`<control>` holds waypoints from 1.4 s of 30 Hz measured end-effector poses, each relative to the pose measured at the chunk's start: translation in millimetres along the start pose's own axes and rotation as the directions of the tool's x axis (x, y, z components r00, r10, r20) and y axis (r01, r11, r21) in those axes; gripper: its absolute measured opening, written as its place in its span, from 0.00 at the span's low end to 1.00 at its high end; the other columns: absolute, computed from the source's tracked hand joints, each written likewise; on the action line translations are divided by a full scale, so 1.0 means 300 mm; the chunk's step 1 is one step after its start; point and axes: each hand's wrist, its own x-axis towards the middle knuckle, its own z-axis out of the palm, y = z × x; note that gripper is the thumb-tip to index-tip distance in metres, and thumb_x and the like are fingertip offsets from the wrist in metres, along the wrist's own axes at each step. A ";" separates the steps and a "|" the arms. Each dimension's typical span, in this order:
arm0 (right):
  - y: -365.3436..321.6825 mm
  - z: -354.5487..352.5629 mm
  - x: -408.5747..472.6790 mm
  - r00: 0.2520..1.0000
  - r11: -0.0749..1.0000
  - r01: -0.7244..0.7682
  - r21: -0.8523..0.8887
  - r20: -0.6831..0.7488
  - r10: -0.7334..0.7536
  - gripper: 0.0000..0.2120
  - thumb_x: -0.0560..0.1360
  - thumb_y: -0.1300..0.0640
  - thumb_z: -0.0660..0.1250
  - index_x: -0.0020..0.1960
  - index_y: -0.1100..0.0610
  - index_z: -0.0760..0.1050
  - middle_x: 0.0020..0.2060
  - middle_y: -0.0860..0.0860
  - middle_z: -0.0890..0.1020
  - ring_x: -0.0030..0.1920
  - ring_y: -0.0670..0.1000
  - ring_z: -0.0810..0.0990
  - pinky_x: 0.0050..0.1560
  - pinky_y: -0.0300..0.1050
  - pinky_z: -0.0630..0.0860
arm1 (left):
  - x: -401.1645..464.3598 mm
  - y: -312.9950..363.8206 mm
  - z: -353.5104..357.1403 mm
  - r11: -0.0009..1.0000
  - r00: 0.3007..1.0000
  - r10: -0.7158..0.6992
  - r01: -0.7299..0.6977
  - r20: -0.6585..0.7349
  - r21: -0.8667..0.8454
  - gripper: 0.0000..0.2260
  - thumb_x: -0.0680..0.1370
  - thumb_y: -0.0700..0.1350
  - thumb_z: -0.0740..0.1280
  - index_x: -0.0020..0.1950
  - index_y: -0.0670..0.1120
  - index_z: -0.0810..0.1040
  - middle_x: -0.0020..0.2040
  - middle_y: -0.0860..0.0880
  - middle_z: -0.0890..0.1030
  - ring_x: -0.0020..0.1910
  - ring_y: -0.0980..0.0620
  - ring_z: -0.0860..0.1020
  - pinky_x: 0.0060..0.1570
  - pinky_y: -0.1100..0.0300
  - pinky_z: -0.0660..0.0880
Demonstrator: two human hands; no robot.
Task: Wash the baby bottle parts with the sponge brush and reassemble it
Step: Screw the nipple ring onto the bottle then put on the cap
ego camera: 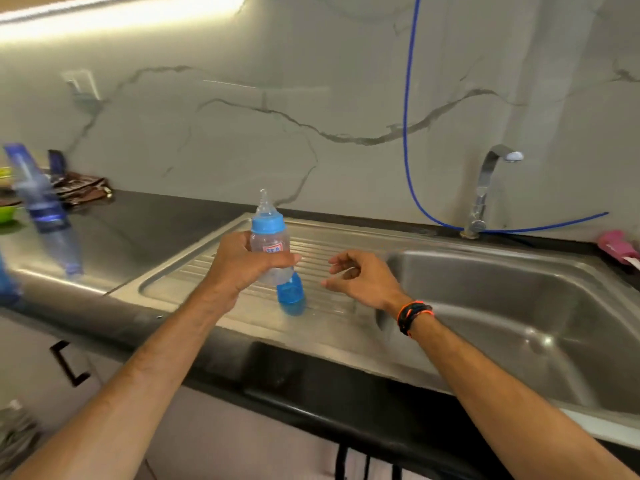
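Observation:
My left hand [242, 259] grips a clear baby bottle [269, 242] upright above the ribbed steel drainboard [194, 271]. The bottle carries a blue collar and a clear teat on top. A blue translucent cap [291, 295] stands on the drainboard just below and right of the bottle's base. My right hand [362, 277] hovers to the right of the bottle with its fingers loosely curled and nothing in it; a dark and orange band is on that wrist. No sponge brush shows clearly.
The steel sink basin [519, 306] lies at the right, with a tap [485, 188] and a blue hose [408, 133] behind it. A pink object [618, 245] sits at the far right. A blue and clear bottle [41, 202] and a green bowl [7, 213] stand on the dark counter [138, 216] at the left.

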 end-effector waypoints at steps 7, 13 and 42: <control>-0.060 0.195 0.075 0.997 0.967 0.076 -0.244 0.048 -0.066 0.29 0.65 0.40 0.77 0.61 0.50 0.74 0.53 0.44 0.78 0.50 0.45 0.78 0.52 0.43 0.78 | -0.002 -0.131 -0.162 0.998 0.994 -0.056 0.058 -0.091 0.022 0.14 0.66 0.44 0.80 0.47 0.50 0.80 0.46 0.50 0.83 0.46 0.54 0.81 0.47 0.59 0.76; -0.059 0.266 0.115 0.995 0.928 0.091 -0.360 0.075 -0.069 0.25 0.66 0.44 0.77 0.59 0.51 0.76 0.52 0.48 0.81 0.52 0.50 0.79 0.55 0.48 0.78 | 0.001 -0.180 -0.190 0.996 0.990 -0.083 0.087 -0.111 0.032 0.16 0.67 0.45 0.80 0.50 0.50 0.79 0.46 0.51 0.81 0.45 0.56 0.79 0.43 0.62 0.75; 0.109 -0.507 -0.077 0.895 0.898 0.167 0.407 -0.444 0.035 0.15 0.72 0.62 0.75 0.57 0.57 0.81 0.49 0.53 0.85 0.47 0.44 0.83 0.41 0.34 0.77 | 0.120 -0.122 0.706 0.973 0.961 0.114 -0.160 0.252 0.169 0.28 0.62 0.46 0.80 0.59 0.52 0.76 0.50 0.55 0.81 0.44 0.58 0.79 0.38 0.68 0.71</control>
